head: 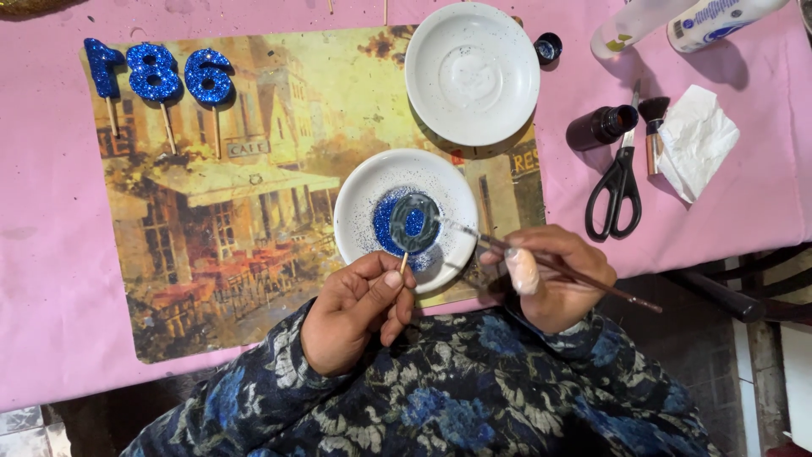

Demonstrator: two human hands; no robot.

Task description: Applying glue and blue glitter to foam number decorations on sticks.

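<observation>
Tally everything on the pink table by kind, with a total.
Finished blue glitter shapes on sticks: 3
Ring-shaped piece on a stick, held by the left hand: 1
White dishes: 2
Brushes: 2, one in the right hand
Scissors: 1
Dark small bottle: 1
Bottle cap: 1
White bottles: 2
Tissue: 1
Placemat: 1
Total: 15

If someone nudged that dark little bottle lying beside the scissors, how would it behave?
The dark bottle lies on its side on the pink cloth, so it would probably roll rather than slide. It looks small, so likely light. Its mouth seems uncapped, so leftover contents might spill. The scissors close beside it may stop it quickly.
</observation>
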